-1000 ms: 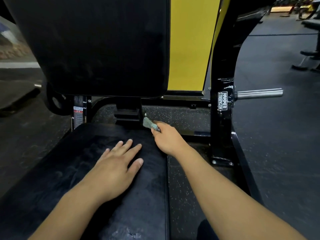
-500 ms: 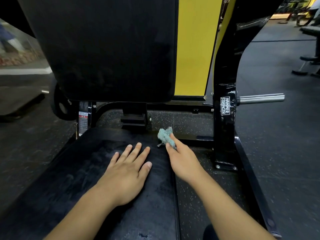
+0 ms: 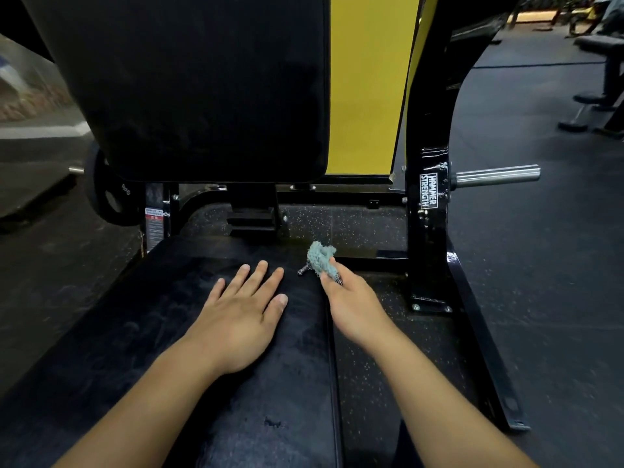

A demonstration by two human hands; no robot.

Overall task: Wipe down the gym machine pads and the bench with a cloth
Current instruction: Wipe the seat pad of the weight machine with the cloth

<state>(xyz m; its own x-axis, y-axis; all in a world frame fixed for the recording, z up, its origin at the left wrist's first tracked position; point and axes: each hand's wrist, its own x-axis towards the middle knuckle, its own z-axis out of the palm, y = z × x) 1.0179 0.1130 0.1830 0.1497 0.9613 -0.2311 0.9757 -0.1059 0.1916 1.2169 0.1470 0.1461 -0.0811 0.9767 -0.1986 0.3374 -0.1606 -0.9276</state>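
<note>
The cloth (image 3: 320,260), a bunched pale-green knit wad, sits pinched in the right hand (image 3: 351,305) at the seat pad's (image 3: 169,332) far right corner, just over its edge. The pad's dull, smeared black vinyl stretches left and toward the camera from the grip. The left hand (image 3: 241,319) lies flat, fingers spread, pressing mid-pad. The upright back pad (image 3: 189,86) rises behind.

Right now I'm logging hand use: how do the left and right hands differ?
The left hand lies flat, fingers straight, on the seat pad; the right hand pinches the cloth. The left holds nothing and sits mid-pad; the right is at the pad's far right corner. Both are bare.
</note>
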